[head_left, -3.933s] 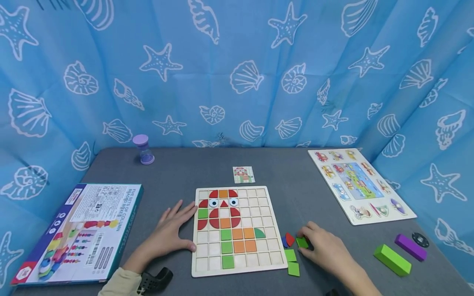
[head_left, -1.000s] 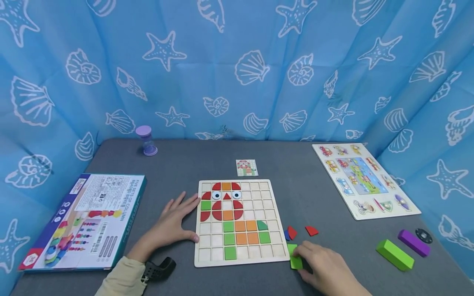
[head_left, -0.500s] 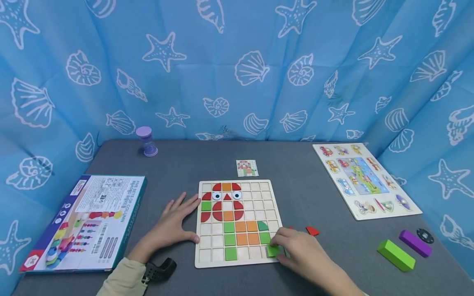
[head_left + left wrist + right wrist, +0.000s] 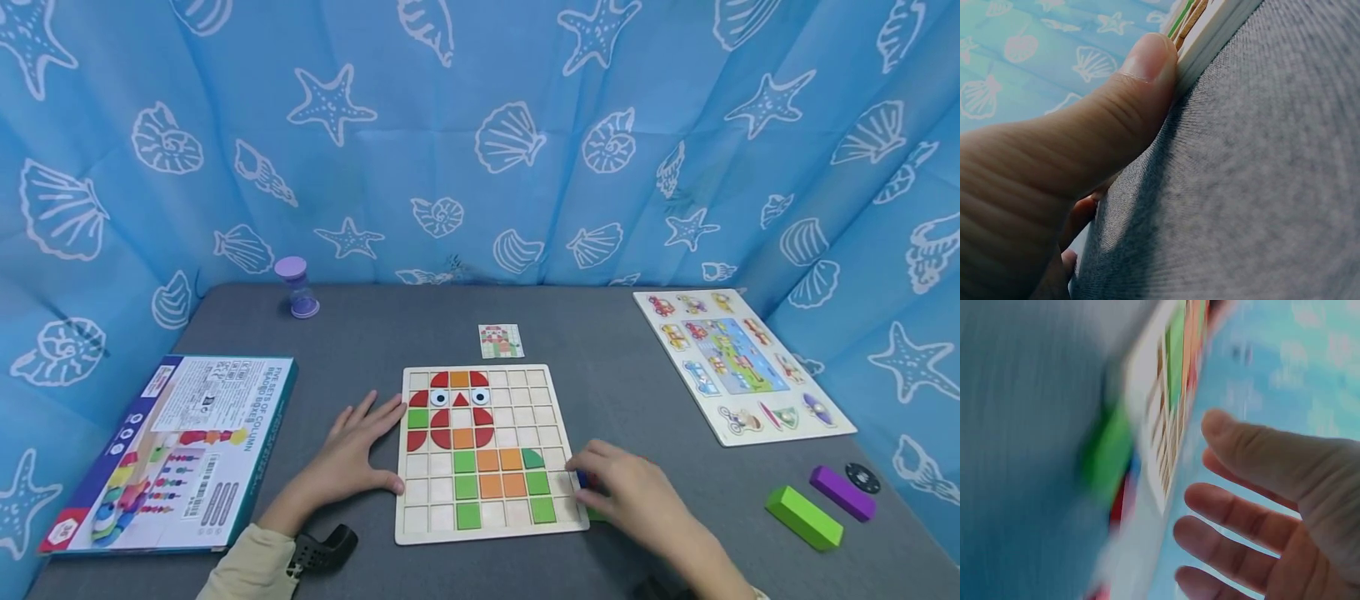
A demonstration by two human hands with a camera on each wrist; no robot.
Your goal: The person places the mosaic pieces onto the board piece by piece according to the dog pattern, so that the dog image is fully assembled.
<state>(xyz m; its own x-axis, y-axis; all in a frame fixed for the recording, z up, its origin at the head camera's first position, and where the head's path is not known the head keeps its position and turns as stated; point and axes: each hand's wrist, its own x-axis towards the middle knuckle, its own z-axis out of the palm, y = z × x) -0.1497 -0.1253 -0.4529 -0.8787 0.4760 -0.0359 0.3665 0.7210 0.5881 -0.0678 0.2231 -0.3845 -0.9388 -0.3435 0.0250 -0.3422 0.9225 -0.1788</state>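
Observation:
A wooden grid board lies mid-table, bearing red, orange and green tiles plus two eye tiles. Along its left edge rests my left hand, fingers spread; in the left wrist view the thumb touches the board's side. My right hand hovers just past the right edge, over loose pieces it mostly covers. The right wrist view shows its fingers parted with nothing between them. A green square tile sits in the bottom row. Beside the board, a loose green tile and a red piece appear blurred.
A small pattern card lies behind the board. At left are a boxed toy set and a purple hourglass. A picture puzzle, a green block, a purple block and a black disc stand right.
My right hand took a green square from beside the board, set it in the bottom row, let go and moved right. Another green square was placed above it earlier. My left hand stays put.

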